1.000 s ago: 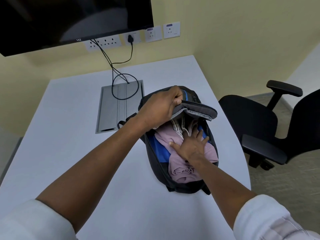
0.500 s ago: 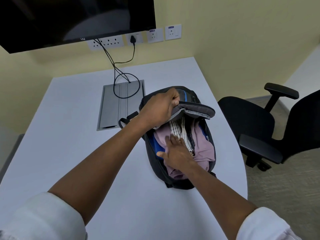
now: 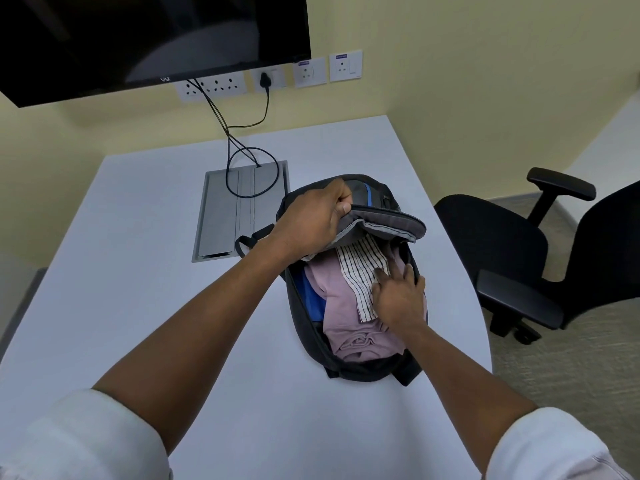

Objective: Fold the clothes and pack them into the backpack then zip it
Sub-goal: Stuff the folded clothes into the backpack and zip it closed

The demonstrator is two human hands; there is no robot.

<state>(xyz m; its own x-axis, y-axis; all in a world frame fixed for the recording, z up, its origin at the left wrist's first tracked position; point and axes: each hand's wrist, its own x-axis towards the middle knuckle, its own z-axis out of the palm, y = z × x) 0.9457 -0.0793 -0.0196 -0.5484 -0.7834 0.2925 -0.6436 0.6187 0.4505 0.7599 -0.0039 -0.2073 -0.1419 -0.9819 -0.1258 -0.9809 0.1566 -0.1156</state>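
A dark backpack (image 3: 304, 327) lies open on the white table (image 3: 138, 271), its flap (image 3: 384, 225) lifted at the far end. My left hand (image 3: 317, 216) grips the flap's edge and holds it up. Inside lie a pink garment (image 3: 349, 317), a black-and-white striped garment (image 3: 362, 271) on top of it, and a blue piece (image 3: 311, 299) along the left wall. My right hand (image 3: 398, 296) presses flat, fingers straight, on the clothes at the right side of the opening.
A grey cable hatch (image 3: 221, 216) is set into the table behind the backpack, with black cables (image 3: 242, 157) running up to wall sockets. A dark screen (image 3: 138, 39) hangs above. A black office chair (image 3: 519, 251) stands right of the table's curved edge.
My right hand has slid from the left-middle of the clothes to the right side, uncovering the striped garment. My left hand still holds the flap up.
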